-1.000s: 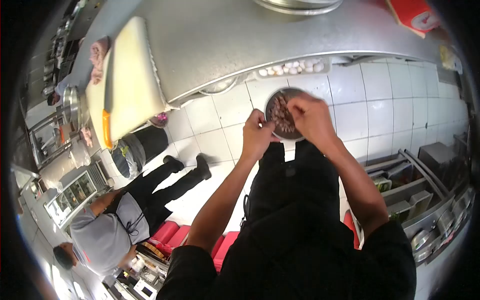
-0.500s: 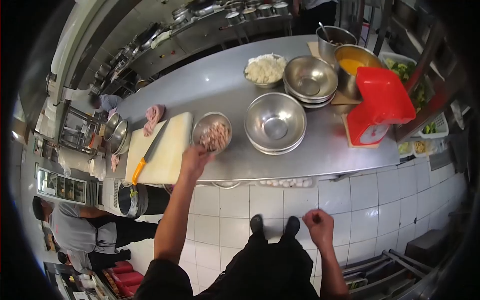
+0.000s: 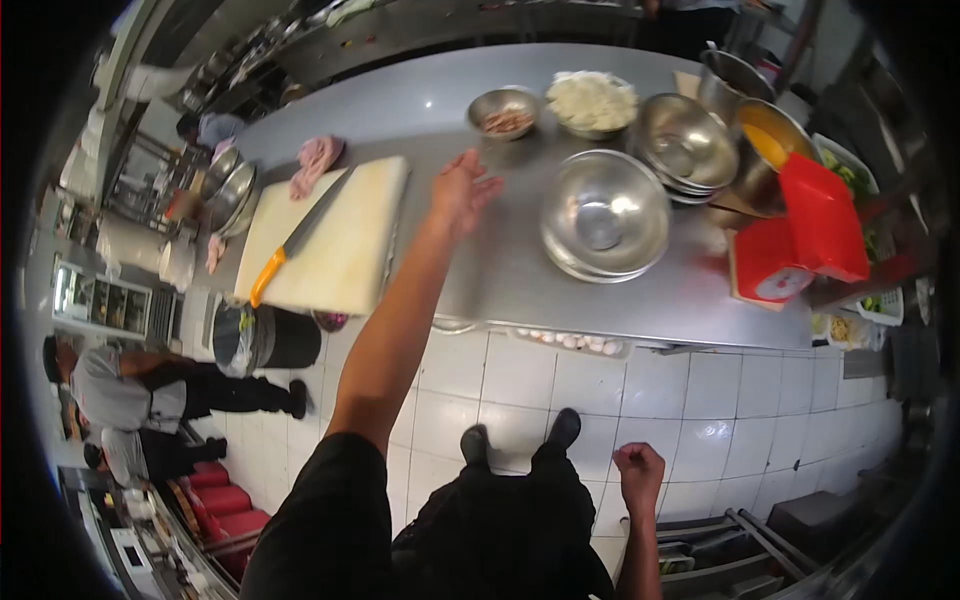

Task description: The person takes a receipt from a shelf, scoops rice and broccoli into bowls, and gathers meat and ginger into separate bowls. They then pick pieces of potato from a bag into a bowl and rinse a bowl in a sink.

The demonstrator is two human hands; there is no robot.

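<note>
My left hand (image 3: pixel 465 192) is over the steel table (image 3: pixel 500 270) with its fingers apart and nothing in them, just below a metal bowl of sliced meat (image 3: pixel 508 121). Beside that bowl is a bowl of white food (image 3: pixel 592 103). Stacked empty metal bowls (image 3: pixel 604 220) stand to the right of my left hand. To its left lies a white cutting board (image 3: pixel 350 235) with an orange-handled knife (image 3: pixel 268 275) on it. My right hand (image 3: pixel 639 468) hangs over the floor, fingers curled; whether anything is inside is hidden.
A red scale (image 3: pixel 790 240), a pot of orange liquid (image 3: pixel 768 145) and more stacked bowls (image 3: pixel 687 145) stand at the right. A pink cloth-like item (image 3: pixel 317 165) lies beyond the board. Black bin (image 3: pixel 290 337) below it; people (image 3: pixel 130 385) at the left.
The bowl of meat has moved away from me, up beside the bowl of white food. My left hand has let go of it and its fingers have opened. The view has shifted.
</note>
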